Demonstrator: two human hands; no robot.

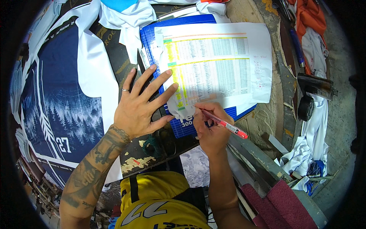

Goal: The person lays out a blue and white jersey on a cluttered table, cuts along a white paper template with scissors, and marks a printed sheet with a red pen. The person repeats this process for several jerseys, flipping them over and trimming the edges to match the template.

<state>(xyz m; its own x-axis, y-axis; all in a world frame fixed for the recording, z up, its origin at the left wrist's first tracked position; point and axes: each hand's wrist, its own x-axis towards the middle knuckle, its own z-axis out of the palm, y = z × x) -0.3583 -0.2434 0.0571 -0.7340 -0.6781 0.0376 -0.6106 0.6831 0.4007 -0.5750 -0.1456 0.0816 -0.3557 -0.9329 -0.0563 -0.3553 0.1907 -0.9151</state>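
Observation:
My right hand (213, 128) grips a red pen (228, 125), its tip near the lower left edge of a printed sheet (213, 72). Rows of a table fill that paper, with yellow and green highlighted bands and red handwriting at its right margin. Under the sheet lies a blue pack or folder (183, 128). My left hand (143, 103), with a ring on one finger, is spread flat, its fingertips reaching the sheet's left edge. Left of it lies a printed navy fabric panel (72, 103) with a forest pattern and white borders.
White cloth pieces (127, 23) lie at the top beside the papers. On the right, orange fabric (310, 19) and white cloth (314, 126) hang along the table's side, near a dark metal part (316, 86). Maroon padding (278, 206) is at the lower right.

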